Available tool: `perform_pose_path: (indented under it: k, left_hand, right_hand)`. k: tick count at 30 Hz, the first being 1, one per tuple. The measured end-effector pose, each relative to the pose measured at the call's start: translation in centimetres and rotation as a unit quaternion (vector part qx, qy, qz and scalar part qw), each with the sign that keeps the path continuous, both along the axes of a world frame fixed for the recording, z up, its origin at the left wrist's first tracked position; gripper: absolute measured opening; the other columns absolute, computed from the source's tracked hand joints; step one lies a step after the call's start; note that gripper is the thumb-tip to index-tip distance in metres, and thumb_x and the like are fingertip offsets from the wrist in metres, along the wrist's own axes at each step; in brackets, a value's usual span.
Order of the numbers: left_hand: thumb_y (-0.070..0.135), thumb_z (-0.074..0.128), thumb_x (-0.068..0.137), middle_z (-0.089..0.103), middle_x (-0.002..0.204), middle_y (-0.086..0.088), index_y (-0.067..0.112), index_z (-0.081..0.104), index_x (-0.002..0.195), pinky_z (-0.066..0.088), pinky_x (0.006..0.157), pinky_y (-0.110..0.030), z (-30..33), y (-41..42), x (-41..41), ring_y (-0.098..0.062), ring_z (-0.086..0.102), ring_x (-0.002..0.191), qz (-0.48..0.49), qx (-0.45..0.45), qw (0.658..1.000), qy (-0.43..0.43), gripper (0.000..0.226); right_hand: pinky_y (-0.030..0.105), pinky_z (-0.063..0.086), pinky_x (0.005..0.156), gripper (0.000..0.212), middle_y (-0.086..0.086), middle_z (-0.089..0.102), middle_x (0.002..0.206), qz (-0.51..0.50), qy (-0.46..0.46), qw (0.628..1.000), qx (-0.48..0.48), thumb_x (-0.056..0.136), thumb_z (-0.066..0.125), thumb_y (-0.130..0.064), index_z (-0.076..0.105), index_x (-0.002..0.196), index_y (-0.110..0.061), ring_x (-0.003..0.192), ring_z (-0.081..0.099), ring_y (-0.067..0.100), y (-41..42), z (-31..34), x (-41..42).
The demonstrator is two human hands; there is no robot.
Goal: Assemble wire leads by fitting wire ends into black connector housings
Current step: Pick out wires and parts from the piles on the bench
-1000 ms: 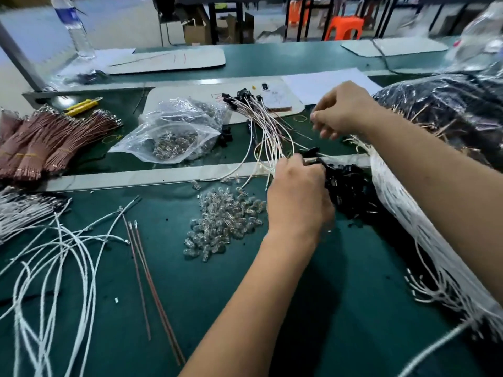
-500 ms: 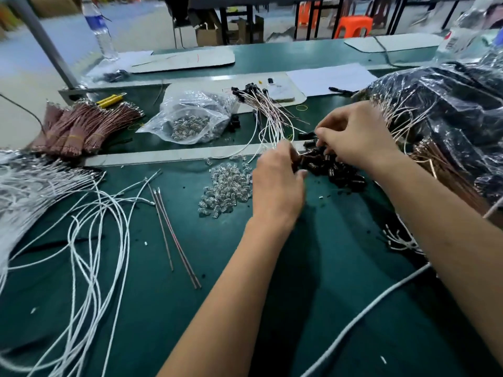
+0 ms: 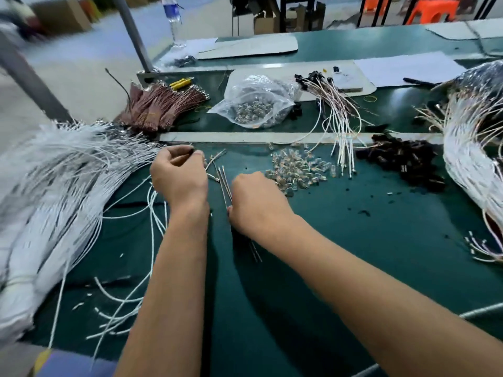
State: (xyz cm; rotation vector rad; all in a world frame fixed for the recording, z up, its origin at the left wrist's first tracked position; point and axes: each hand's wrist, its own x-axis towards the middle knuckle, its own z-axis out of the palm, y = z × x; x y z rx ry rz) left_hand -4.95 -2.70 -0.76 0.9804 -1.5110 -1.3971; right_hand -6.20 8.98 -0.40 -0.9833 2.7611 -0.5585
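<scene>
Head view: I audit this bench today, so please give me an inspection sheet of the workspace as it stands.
Surface: green mat, pale strip across it.
Job's things: black housings piled right; white wires bundled left; finished leads behind; thin brown wires between the hands.
Clutter: clear parts loose; bag of the same; brown bundles; yellow tool; papers.
Grippers: left hand pinches something small, blurred; right hand curled over the brown wires, grip hidden.
Cables: white bundle far right; loose white strands near edge.
Surroundings: bottle, boxes, orange stools, pole.
</scene>
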Motion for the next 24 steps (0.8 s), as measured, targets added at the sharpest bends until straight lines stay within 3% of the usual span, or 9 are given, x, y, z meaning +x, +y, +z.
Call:
perform_pose_path:
  k: [3, 5, 7, 10, 12, 16, 20, 24]
  left_hand:
    - [-0.004, 0.067, 0.080, 0.065, 0.068, -0.004, 0.017, 0.062, 0.077, 0.046, 0.052, -0.022, 0.1, -0.4, 0.3, -0.008, 0.059, 0.049, 0.013, 0.034, 0.999, 0.040, 0.022]
    - [-0.004, 0.067, 0.081, 0.065, 0.069, -0.006, 0.014, 0.062, 0.080, 0.045, 0.052, -0.022, 0.2, -0.4, 0.0, -0.010, 0.058, 0.050, 0.018, 0.041, 0.998, 0.047, 0.019]
    - [-0.002, 0.068, 0.081, 0.066, 0.071, -0.006, 0.014, 0.064, 0.082, 0.046, 0.054, -0.022, 0.3, -0.2, -0.3, -0.013, 0.060, 0.055, 0.020, 0.043, 0.998, 0.052, 0.017]
    - [-0.001, 0.070, 0.081, 0.067, 0.072, -0.001, 0.018, 0.064, 0.079, 0.049, 0.057, -0.024, 0.5, 0.5, -0.8, -0.015, 0.064, 0.061, 0.019, 0.044, 0.996, 0.069, 0.020]
    - [-0.002, 0.071, 0.083, 0.067, 0.070, 0.002, 0.016, 0.067, 0.083, 0.051, 0.057, -0.023, 0.6, 1.3, -1.2, -0.010, 0.063, 0.059, 0.007, 0.048, 0.995, 0.085, 0.019]
    - [-0.002, 0.073, 0.088, 0.072, 0.078, -0.001, 0.013, 0.070, 0.095, 0.054, 0.066, -0.020, 0.3, 4.2, -2.3, -0.008, 0.067, 0.067, -0.118, 0.044, 0.986, 0.106, 0.017]
    - [-0.001, 0.082, 0.081, 0.076, 0.090, -0.011, 0.011, 0.070, 0.096, 0.061, 0.074, -0.029, -0.7, 8.7, -3.9, -0.016, 0.073, 0.078, -0.264, 0.023, 0.961, 0.077, 0.023]
    - [-0.002, 0.086, 0.075, 0.077, 0.085, -0.010, 0.008, 0.074, 0.086, 0.063, 0.078, -0.038, -2.3, 11.8, -4.6, -0.024, 0.073, 0.077, -0.360, -0.036, 0.931, 0.049, 0.019]
  right_hand:
    - [0.036, 0.050, 0.076, 0.026, 0.017, 0.070, 0.106, 0.014, -0.004, 0.999, 0.035, 0.088, 0.063, -0.009, 0.046, 0.070, -0.015, 0.105, 0.069, 0.039, -0.9, 0.5, 0.4]
    - [0.034, 0.045, 0.073, 0.005, 0.016, 0.070, 0.110, 0.019, 0.003, 0.998, 0.051, 0.090, 0.061, -0.009, 0.065, 0.088, -0.010, 0.107, 0.068, 0.039, -0.8, 0.5, 0.3]
    - [0.034, 0.043, 0.073, 0.009, 0.018, 0.069, 0.109, 0.005, -0.009, 0.999, 0.049, 0.093, 0.060, -0.012, 0.067, 0.096, -0.006, 0.105, 0.067, 0.039, -0.4, 0.5, -0.2]
    - [0.028, 0.038, 0.069, 0.032, 0.013, 0.060, 0.082, -0.032, -0.057, 0.998, 0.023, 0.096, 0.061, -0.019, 0.045, 0.070, -0.011, 0.083, 0.058, 0.034, 1.0, 1.0, -1.9]
    - [0.029, 0.038, 0.057, 0.033, 0.013, 0.059, 0.071, -0.048, -0.129, 0.989, -0.046, 0.097, 0.057, -0.018, 0.048, 0.067, -0.007, 0.067, 0.052, 0.028, 2.7, 1.8, -3.2]
    - [0.018, 0.032, 0.038, 0.025, 0.012, 0.069, 0.070, -0.080, -0.293, 0.902, -0.308, 0.101, 0.044, -0.002, 0.054, 0.079, -0.009, 0.044, 0.048, 0.010, 8.3, 2.4, -4.7]
    - [0.020, 0.038, 0.038, 0.018, 0.007, 0.071, 0.070, -0.127, -0.251, 0.819, -0.500, 0.099, 0.054, 0.008, 0.057, 0.097, -0.010, 0.051, 0.057, 0.013, 14.3, 1.5, -6.4]
    - [0.019, 0.054, 0.052, 0.015, 0.009, 0.077, 0.085, -0.167, -0.185, 0.765, -0.594, 0.099, 0.063, 0.003, 0.064, 0.111, -0.007, 0.069, 0.073, 0.016, 17.9, -0.2, -6.8]
